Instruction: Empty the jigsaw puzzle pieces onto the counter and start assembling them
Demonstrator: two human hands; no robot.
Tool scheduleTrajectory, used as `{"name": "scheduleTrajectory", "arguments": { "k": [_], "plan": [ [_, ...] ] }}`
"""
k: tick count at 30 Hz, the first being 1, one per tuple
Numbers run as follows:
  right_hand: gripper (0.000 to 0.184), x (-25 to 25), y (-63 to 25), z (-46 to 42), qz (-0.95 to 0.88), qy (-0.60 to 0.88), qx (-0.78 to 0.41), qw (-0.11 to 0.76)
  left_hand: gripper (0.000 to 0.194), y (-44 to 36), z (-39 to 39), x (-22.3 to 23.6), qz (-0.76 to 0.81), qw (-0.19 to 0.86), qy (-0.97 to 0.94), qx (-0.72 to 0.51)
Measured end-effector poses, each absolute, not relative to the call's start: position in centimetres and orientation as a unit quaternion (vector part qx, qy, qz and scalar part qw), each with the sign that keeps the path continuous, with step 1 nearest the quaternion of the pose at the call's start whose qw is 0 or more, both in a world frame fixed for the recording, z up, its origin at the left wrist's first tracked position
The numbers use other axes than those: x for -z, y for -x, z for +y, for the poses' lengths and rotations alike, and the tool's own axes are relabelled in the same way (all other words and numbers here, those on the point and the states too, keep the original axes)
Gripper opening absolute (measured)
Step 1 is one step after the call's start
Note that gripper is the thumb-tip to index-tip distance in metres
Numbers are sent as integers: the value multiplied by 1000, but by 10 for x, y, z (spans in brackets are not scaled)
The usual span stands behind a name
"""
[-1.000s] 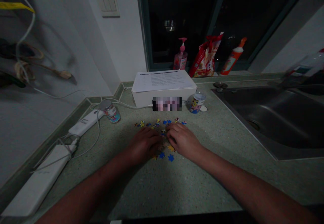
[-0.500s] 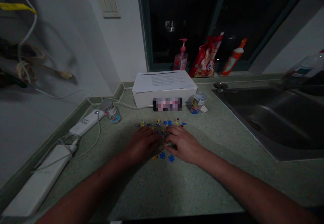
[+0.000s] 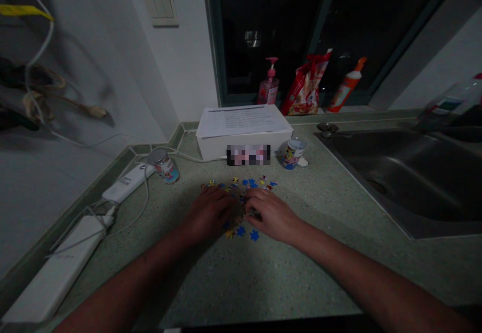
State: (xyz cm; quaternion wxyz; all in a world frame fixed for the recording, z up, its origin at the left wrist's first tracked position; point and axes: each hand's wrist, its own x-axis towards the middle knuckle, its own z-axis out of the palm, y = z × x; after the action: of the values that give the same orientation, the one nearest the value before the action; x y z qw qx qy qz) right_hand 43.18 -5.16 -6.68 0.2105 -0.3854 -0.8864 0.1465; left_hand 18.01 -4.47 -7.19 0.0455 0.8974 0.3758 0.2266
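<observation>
Supporting every item below, the speckled green counter (image 3: 203, 283) stretches before me; clock directions run from the middle of the work area, with 12 straight ahead of the person. The metal sink (image 3: 433, 228) is set between 2 and 3 o'clock. A white box (image 3: 211, 146), papers on top, sits at 12. The left hand (image 3: 211, 212) is at 9 o'clock and the right hand (image 3: 274, 216) at 3, both palm down. Fingers of each are half curled; the right thumb stands apart from its fingers. I cannot tell whether either hand grips a piece. One jar (image 3: 167, 169) stands at 10 o'clock, another jar (image 3: 291, 155) between 1 and 2. A phone (image 3: 248, 155) leans against the box at 12. Jigsaw pieces (image 3: 240, 231) lie loose between the hands, with others scattered from 11 to 1 and at 6.
</observation>
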Motion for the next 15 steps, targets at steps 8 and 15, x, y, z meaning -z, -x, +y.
{"name": "scheduleTrajectory", "arguments": {
  "k": [8, 15],
  "plan": [
    [11, 67, -434, -49, -900, 352, -106, 234, 22, -170, -34, 72, 410, 32, -871, -270],
    [6, 64, -436, -51, -911, 343, -85, 214, 25, -168, -35, 67, 430, 26, -860, -273]
  ]
}}
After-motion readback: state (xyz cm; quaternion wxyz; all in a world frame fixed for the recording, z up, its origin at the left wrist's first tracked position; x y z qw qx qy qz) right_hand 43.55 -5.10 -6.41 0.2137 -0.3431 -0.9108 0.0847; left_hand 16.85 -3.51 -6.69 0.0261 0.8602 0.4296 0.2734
